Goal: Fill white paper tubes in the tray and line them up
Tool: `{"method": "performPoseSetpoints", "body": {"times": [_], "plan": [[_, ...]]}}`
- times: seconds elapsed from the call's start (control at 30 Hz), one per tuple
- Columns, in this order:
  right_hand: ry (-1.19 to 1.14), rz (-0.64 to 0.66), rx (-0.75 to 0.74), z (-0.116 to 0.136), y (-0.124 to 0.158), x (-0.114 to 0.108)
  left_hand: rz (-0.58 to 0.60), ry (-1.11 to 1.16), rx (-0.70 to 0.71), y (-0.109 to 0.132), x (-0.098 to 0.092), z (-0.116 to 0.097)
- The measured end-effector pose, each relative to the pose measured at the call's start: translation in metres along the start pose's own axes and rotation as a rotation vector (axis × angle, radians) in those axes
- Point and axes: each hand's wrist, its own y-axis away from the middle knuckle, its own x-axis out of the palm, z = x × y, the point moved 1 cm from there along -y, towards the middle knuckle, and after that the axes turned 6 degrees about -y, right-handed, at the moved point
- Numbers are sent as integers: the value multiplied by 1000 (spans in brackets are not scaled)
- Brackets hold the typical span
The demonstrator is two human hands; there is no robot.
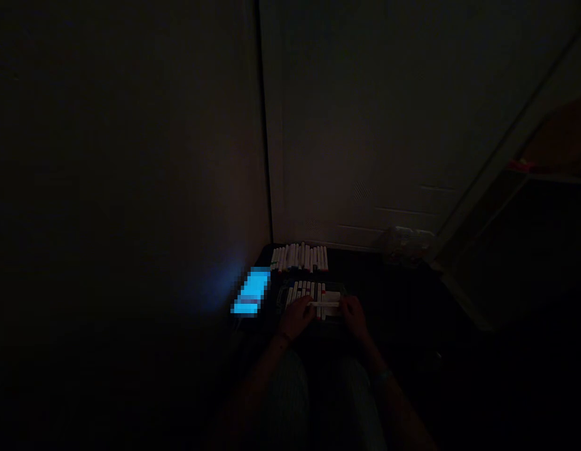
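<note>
Between my two hands a white marker (326, 304) lies level, pinched at its left end by my left hand (299, 314) and at its right end by my right hand (354, 313). Beneath it is a shallow case (338, 319) holding white markers (301, 289) side by side, some with coloured bands. A pale patch (332, 295) shows in the right part of the case. Farther back a row of several more white markers (299, 257) lies on the dark table. The dim light hides the fingertips and most colours.
A glowing blue screen (252, 291) stands at the left by the wall. A clear plastic container or bag (409, 244) sits at the back right of the dark table (388, 294). Walls rise behind and to the left.
</note>
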Motion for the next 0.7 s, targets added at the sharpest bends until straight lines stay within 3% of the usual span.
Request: {"method": "performPoseSetpoints", "body": {"times": [0.7], "plan": [[2,-12,-5,11,-1,-2,15,3,-2,1,0,0]]}}
